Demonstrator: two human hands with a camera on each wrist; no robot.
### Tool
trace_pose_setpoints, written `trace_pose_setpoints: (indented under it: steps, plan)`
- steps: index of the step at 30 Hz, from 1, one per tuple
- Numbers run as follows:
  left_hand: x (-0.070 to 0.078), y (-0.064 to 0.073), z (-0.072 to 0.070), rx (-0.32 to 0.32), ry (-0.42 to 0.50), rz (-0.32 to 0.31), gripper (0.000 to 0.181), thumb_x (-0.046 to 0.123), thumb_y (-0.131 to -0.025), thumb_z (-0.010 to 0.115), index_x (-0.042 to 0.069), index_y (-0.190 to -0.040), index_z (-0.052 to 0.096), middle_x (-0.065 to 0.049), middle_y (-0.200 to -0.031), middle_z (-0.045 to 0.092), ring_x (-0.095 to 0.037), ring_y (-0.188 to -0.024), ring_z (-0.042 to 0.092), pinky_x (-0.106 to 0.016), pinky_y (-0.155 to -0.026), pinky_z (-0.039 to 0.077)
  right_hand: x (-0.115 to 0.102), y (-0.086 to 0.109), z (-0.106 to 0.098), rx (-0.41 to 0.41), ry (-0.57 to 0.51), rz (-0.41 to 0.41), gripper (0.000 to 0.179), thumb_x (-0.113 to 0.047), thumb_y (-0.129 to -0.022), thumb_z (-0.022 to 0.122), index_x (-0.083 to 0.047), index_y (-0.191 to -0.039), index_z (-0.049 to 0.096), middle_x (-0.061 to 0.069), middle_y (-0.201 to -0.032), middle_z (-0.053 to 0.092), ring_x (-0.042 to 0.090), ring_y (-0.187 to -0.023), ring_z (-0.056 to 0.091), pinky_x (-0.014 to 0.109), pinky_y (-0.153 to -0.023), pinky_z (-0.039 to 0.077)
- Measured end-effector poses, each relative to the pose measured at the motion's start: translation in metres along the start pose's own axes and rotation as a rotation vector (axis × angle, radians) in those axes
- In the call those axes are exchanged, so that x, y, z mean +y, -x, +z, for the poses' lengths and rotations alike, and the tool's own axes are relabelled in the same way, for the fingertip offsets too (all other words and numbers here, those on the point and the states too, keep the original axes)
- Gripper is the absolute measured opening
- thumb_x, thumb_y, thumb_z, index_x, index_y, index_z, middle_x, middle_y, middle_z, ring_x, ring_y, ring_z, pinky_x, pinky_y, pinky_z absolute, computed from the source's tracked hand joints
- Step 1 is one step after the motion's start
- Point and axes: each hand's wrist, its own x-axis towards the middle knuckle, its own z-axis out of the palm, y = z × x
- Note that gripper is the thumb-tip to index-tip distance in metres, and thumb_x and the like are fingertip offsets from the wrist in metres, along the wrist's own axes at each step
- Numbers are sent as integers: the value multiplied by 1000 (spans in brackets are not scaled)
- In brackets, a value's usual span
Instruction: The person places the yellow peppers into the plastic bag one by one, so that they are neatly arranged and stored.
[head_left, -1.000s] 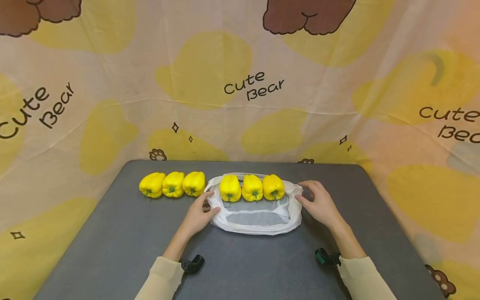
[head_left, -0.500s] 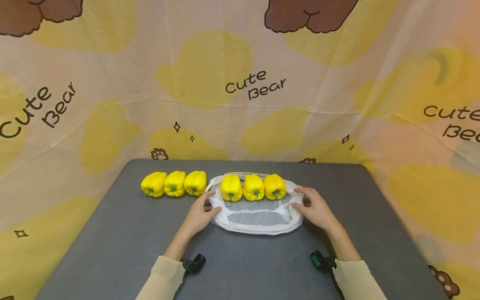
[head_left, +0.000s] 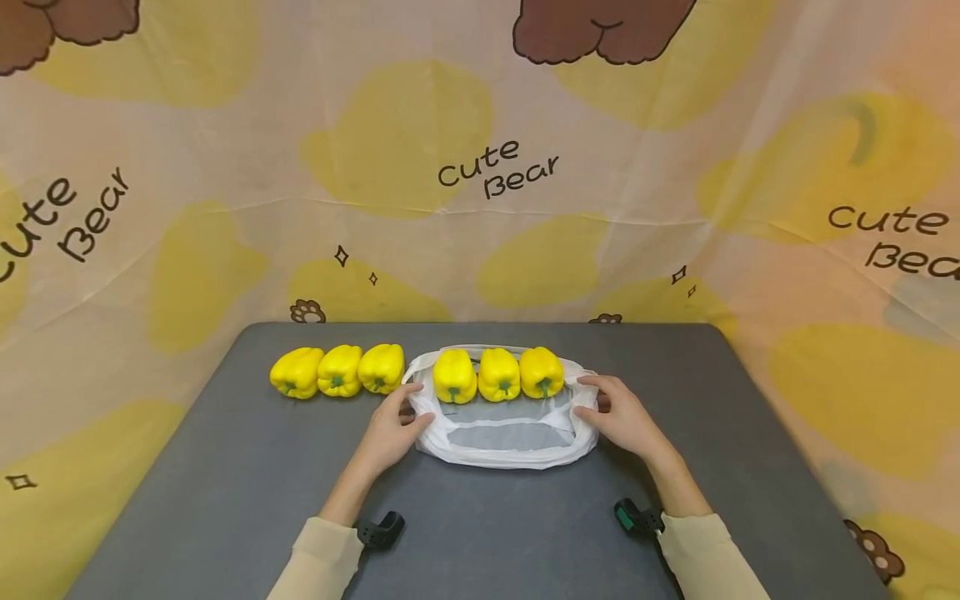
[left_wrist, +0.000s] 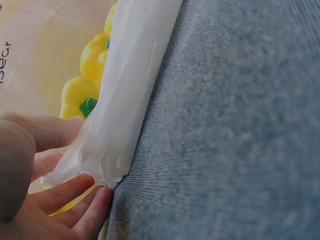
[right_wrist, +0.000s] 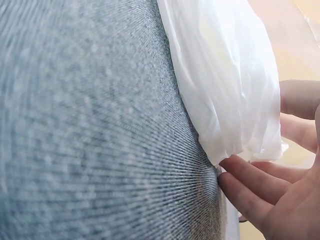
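A white plastic bag [head_left: 498, 457] lies with its mouth spread wide and its rim rolled outward. Three yellow bell peppers [head_left: 498, 374] sit in a row along the far side of its opening, stems toward me. My left hand [head_left: 385, 436] holds the bag's left end between thumb and fingers. At the right end, my right hand [head_left: 626, 423] grips the rim the same way. In the left wrist view the bag's side [left_wrist: 127, 90] runs up past the fingers, partly covering the peppers. The right wrist view has the fingertips against the bag's lower edge [right_wrist: 235, 115].
Three more yellow bell peppers [head_left: 339, 372] stand in a row on the dark grey table [head_left: 480, 533], just left of the bag. A patterned cloth [head_left: 480, 167] hangs behind the table and along its sides. Each wrist wears a black band [head_left: 381, 530].
My right hand has moved left onto the bag's right end and taken hold of the rim. The left hand stays at its end. The bag and peppers look unmoved; the head view shifted slightly.
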Motion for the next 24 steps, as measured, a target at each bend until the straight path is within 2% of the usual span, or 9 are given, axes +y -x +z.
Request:
trace_pose_setpoints:
  steps: [12,24]
  plan:
    - [3,2,-4,3,-32,50,54,15,-95,73,4,-144,52,-19,-136,57,-33,-118,60,-47,-95,55,2,-1,2,-13,-11,-8,54,-25,-93,75,-1,-138,58,27,-138,51,37,-106,62,50,-90,56]
    - [8,1,-14,6,-104,59,49,14,-94,72,3,-139,55,-21,-134,57,-34,-114,62,-47,-92,57,1,-2,3,-11,-9,-11,55,-25,-92,75,-1,-138,58,26,-139,52,36,-105,60,51,-90,54]
